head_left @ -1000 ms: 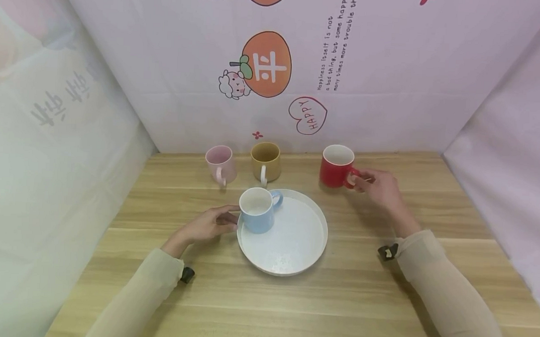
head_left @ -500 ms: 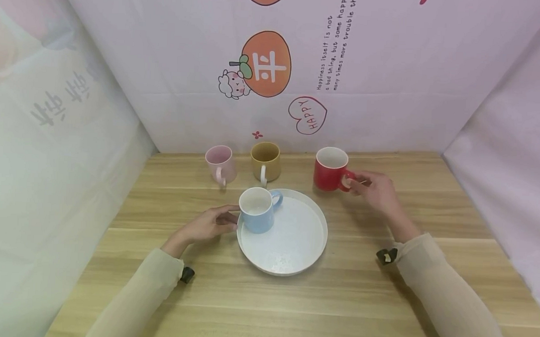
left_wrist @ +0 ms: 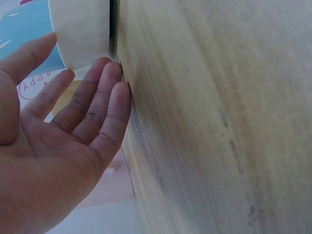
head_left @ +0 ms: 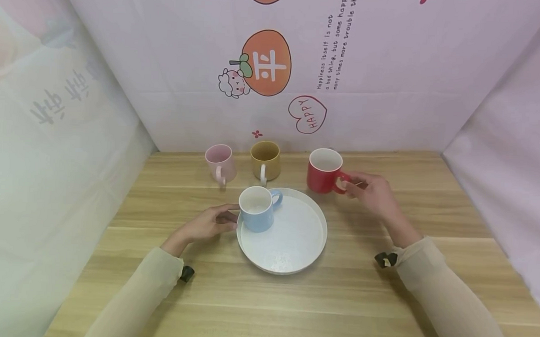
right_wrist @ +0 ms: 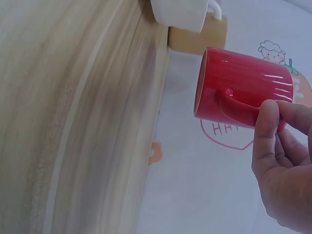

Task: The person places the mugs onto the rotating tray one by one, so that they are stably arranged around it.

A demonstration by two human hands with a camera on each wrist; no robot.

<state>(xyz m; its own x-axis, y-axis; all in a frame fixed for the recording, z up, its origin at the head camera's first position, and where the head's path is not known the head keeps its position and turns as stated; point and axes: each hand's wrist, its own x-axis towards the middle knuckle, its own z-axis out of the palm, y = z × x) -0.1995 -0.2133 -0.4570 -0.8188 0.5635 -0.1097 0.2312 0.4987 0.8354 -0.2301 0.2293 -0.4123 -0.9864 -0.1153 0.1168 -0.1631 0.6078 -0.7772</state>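
My right hand [head_left: 372, 194] pinches the handle of a red mug [head_left: 321, 177], white inside, close to the far right rim of a round white tray [head_left: 296, 245]. In the right wrist view the red mug [right_wrist: 243, 87] shows its base raised off the wooden table, thumb and fingers on the handle. On the tray's left side stands a light blue mug [head_left: 258, 215], its handle toward the back right. My left hand [head_left: 206, 223] is at the tray's left rim, fingertips right by the blue mug. In the left wrist view the left hand [left_wrist: 73, 126] has extended, relaxed fingers.
A pink mug [head_left: 221, 164] and a mustard-yellow mug [head_left: 267, 162] stand behind the tray, handles facing front. White printed cloth [head_left: 382, 93] hangs right behind the table, and more cloth encloses both sides. The wooden table [head_left: 281, 315] extends toward the front.
The red mug has moved left and slightly nearer, lifted by the right hand, toward the tray. The left hand and the blue mug have stayed in place.
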